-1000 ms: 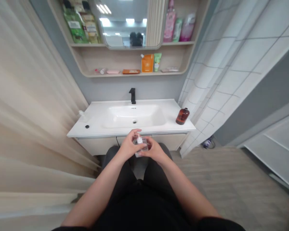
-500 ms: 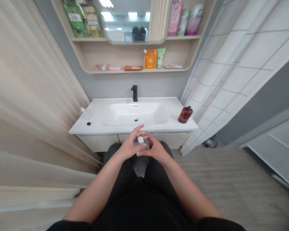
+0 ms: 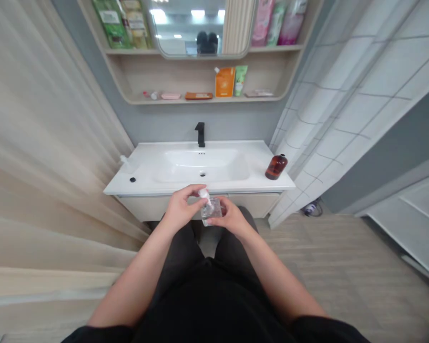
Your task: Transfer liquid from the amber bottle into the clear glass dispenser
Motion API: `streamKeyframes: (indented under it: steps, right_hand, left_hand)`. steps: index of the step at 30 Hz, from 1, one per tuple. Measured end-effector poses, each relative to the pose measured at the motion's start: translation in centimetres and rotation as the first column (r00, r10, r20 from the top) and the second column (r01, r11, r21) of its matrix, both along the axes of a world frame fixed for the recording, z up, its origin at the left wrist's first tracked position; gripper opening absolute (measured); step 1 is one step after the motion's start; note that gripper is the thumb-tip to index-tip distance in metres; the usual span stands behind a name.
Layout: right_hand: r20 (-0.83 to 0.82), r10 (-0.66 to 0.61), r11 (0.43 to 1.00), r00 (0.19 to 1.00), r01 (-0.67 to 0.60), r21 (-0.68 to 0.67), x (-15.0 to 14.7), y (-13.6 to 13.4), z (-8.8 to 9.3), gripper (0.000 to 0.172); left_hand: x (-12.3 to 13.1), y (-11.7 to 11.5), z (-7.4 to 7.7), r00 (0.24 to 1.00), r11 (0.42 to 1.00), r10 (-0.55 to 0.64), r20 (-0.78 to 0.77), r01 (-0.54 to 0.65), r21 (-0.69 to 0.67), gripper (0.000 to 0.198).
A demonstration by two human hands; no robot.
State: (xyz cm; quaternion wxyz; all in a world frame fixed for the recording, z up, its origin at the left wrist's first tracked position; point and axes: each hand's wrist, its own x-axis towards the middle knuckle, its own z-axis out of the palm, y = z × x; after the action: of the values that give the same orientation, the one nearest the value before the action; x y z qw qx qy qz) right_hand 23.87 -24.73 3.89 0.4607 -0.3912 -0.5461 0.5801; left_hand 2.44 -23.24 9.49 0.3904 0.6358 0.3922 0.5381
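In front of the vanity, over my lap, my right hand [image 3: 231,216] grips a small clear square bottle [image 3: 208,218] by its side. Fingers of my left hand [image 3: 180,206] are closed around the white bottle top [image 3: 204,193] at the bottle's upper left. A narrow whitish part runs from that top toward the bottle; whether the two are joined I cannot tell. On the right of the counter stands an amber bottle [image 3: 276,167] with an open neck. At the counter's left lie a white pump head [image 3: 124,161] and a small black round piece [image 3: 132,180].
Beyond my hands is a white sink [image 3: 236,166] with a black faucet [image 3: 200,134]. Above it, a shelf [image 3: 139,101] holds an orange pouch [image 3: 224,82], a green tube [image 3: 240,80] and other toiletries. A beige curtain [image 3: 50,166] hangs on the left.
My left hand has moved left and up with the white top, which has shifted toward the bottle's upper left. More of the clear bottle shows now; my right hand still grips it.
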Motion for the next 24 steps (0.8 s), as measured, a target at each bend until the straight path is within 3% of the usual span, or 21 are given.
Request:
streamKeyframes:
  steps: [5,9,13,24]
  right_hand:
    - [0.001,-0.004,1.000,1.000,0.004,-0.012,0.18,-0.07,0.04,0.075]
    - [0.009,0.006,1.000,1.000,-0.005,-0.019,0.29,-0.11,-0.06,0.075]
    - [0.003,0.005,1.000,1.000,-0.005,-0.019,0.35,0.00,-0.21,0.074]
    - [0.008,-0.004,1.000,1.000,0.005,-0.025,0.30,0.29,-0.38,0.076]
  left_hand:
    - [-0.31,-0.02,0.78,0.999,1.000,-0.017,0.038,0.018,-0.015,0.045]
    - [-0.34,0.03,0.54,0.997,1.000,0.008,0.082,-0.006,-0.030,0.048]
    - [-0.59,-0.01,0.44,0.997,0.997,0.073,0.018,-0.073,0.013,0.046]
    - [-0.78,0.00,0.38,0.995,0.997,0.074,0.062,-0.074,0.005,0.048]
